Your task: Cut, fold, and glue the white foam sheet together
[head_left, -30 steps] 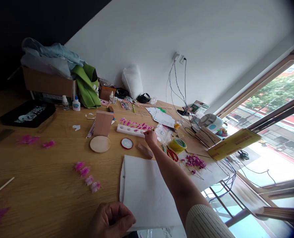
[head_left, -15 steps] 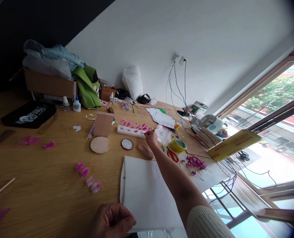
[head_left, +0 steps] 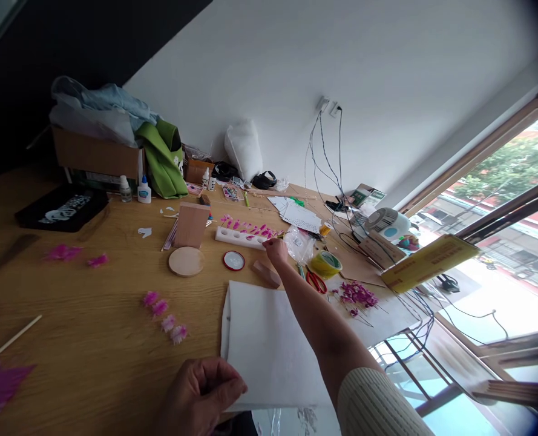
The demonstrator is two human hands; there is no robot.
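Observation:
My right hand (head_left: 276,249) reaches far across the table, fingers pinched at the right end of a white holder with round holes (head_left: 240,238). Small pink petal pieces (head_left: 253,229) stand in a row along that holder. What the fingertips hold is too small to tell. Close to me, my left hand (head_left: 207,393) is closed, thumb against curled fingers, by the left edge of a white padded sheet (head_left: 273,345). Anything inside it is hidden. Several fluffy pink flower pieces (head_left: 164,315) lie on the wood beyond my left hand.
Near my right forearm are a wooden block (head_left: 267,274), red-handled scissors (head_left: 316,282), yellow tape (head_left: 325,264) and a pile of purple flowers (head_left: 358,295). A red-rimmed lid (head_left: 233,260), wooden disc (head_left: 186,261) and upright wooden board (head_left: 190,225) stand left of it.
The view has shifted slightly, so the table things appear a little further right. Both hands keep nearly the same pose and place.

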